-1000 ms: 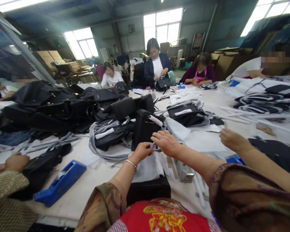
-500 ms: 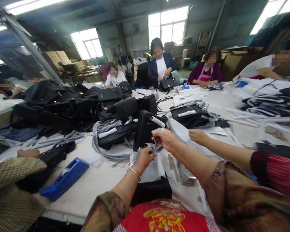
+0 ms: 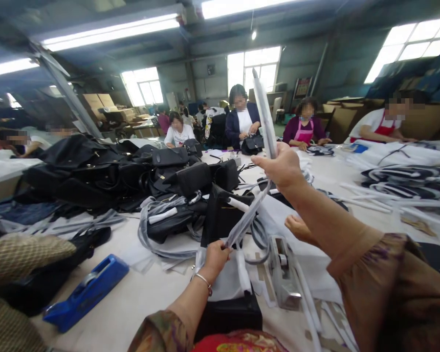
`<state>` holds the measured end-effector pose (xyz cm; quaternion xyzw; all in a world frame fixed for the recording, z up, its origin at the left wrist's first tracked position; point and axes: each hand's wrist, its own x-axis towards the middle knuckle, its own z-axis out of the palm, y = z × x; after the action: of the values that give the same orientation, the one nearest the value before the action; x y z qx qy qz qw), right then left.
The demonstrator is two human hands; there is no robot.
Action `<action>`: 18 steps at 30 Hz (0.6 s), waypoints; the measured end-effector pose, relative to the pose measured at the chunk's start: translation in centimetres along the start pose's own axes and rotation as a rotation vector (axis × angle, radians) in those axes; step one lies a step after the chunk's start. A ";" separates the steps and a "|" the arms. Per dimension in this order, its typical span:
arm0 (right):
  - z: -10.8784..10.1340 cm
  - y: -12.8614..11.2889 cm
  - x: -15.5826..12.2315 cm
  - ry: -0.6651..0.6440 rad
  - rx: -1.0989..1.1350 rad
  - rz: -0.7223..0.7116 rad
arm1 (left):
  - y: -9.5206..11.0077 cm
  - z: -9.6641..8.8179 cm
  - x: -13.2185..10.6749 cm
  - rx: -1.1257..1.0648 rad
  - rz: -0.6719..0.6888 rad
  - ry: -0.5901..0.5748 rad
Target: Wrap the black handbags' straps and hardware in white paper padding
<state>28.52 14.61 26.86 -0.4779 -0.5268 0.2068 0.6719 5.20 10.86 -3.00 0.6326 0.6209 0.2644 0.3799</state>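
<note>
Plastic-wrapped strap [image 3: 248, 217] stretches between both hands above the worktable [image 3: 135, 298].
Left hand [image 3: 215, 259], fingers closed, pinches the strap over a black bag [image 3: 236, 313] partly covered by white sheeting [image 3: 225, 286]; right hand [image 3: 285, 167], raised higher and partly curled, grips it farther along, one end pointing upward. Silver tape dispenser [image 3: 286, 276] stands just right of the bag; blue tape dispenser [image 3: 90, 292] sits to the left. Black bags lie in a pile [image 3: 91, 168] beyond.
</note>
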 end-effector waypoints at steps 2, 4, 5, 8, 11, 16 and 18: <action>-0.6 0.3 0.2 0.076 -0.072 -0.056 | 0.1 -0.2 0.0 -0.031 -0.016 0.028; -1.2 0.1 0.4 0.074 0.036 -0.018 | 0.3 -0.3 0.1 -0.066 -0.032 0.055; -1.6 -0.2 0.4 0.044 0.129 0.016 | 0.5 -0.3 0.1 -0.084 -0.042 0.068; -3.2 -1.9 0.2 -0.111 0.373 0.086 | 1.1 -0.4 0.4 -0.142 -0.081 0.101; -4.9 -3.6 -1.0 -0.220 0.427 0.051 | 1.6 -0.7 0.6 -0.188 -0.107 0.120; -5.3 -3.3 -4.2 -0.374 0.352 0.036 | 2.4 -1.5 -0.1 -0.212 -0.106 0.112; -4.5 -1.9 -5.7 -0.506 0.373 0.057 | 2.9 -2.0 -1.2 -0.203 -0.077 0.110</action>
<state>30.17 7.40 25.62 -0.2945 -0.6165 0.4308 0.5896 5.17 10.16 0.66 0.5511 0.6346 0.3455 0.4174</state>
